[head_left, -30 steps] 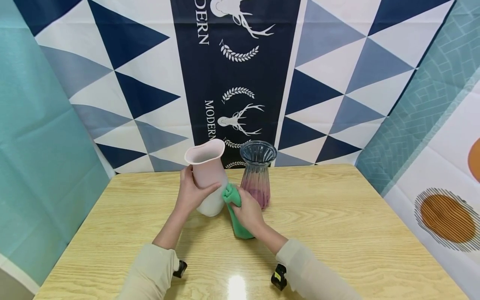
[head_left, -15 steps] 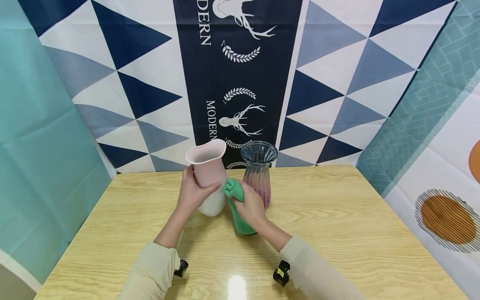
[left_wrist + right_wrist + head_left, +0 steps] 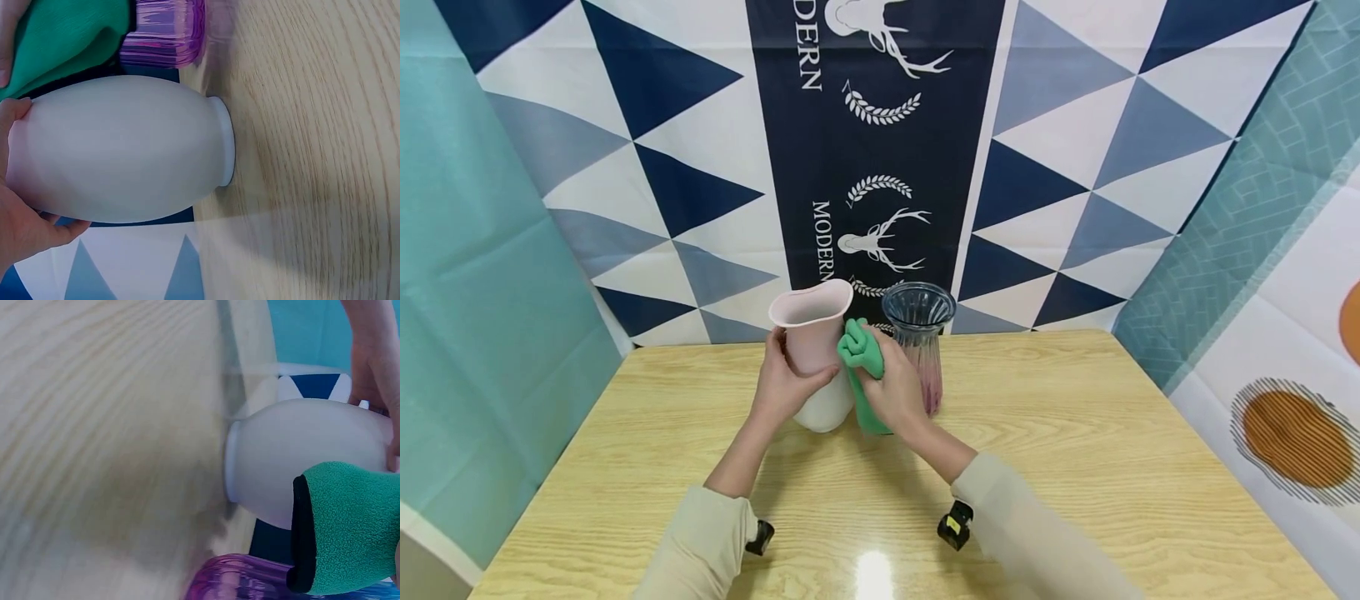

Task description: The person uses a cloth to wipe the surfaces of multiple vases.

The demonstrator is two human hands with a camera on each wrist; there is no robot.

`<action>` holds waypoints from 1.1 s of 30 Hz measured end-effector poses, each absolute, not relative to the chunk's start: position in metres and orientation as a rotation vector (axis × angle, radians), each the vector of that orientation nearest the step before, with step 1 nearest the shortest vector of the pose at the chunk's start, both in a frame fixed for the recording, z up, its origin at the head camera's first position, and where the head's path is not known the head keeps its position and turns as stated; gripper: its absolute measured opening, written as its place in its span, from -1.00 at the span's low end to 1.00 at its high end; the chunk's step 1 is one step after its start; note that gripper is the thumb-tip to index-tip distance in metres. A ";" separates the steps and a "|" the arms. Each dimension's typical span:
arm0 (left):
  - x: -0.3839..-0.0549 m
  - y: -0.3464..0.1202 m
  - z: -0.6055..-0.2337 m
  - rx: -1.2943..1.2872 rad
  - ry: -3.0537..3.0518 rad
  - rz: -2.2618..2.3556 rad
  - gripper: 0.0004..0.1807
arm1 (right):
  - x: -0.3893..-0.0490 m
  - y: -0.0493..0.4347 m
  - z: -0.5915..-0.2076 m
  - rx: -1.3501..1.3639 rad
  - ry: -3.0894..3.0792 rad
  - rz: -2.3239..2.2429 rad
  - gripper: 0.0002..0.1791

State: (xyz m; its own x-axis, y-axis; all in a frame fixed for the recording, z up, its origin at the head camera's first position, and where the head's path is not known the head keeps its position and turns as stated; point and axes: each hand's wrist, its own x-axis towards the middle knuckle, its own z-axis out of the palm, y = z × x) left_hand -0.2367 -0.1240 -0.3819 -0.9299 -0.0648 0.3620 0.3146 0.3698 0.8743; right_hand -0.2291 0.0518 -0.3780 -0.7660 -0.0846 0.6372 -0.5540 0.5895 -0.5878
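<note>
A vase (image 3: 820, 350), pale pink above and white below with a wavy rim, stands on the wooden table. My left hand (image 3: 784, 385) grips it round the neck from the left, thumb across the front. In my right hand (image 3: 895, 385) is a bunched green cloth (image 3: 861, 354), held against or very near the vase's right side in the head view. The left wrist view shows the vase's body (image 3: 125, 150) and base on the wood. Black edging runs along the cloth (image 3: 350, 525) in the right wrist view. Right fingers are partly hidden by the cloth.
A ribbed glass vase (image 3: 919, 312), blue above and purple-pink below, stands just right of the cloth, partly behind my right hand. The wooden table (image 3: 1060, 467) meets a patterned backdrop (image 3: 880, 150) at its far edge.
My right hand has moved up along the right side of the pink-white vase with the green cloth, toward the rim. The left hand has kept its grip and barely moved.
</note>
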 end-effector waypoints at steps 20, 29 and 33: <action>-0.240 -0.135 -0.385 -0.286 -2.365 -1.607 0.01 | -0.237 0.046 -0.364 0.506 -2.287 1.055 -0.41; -0.239 -0.137 -0.384 -0.306 -2.367 -1.630 0.01 | -0.239 0.045 -0.368 0.504 -2.293 1.029 -0.41; -0.239 -0.136 -0.384 -0.308 -2.364 -1.632 0.02 | -0.239 0.046 -0.369 0.507 -2.302 1.029 -0.41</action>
State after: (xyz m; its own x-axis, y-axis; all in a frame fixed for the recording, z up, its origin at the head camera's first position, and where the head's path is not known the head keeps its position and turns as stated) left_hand -0.2389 -0.1360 -0.3838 -0.9461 0.0306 0.3225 0.3124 0.3497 0.8833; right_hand -0.2386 0.0461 -0.3693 -0.7708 -0.1093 0.6277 -0.5406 0.6336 -0.5534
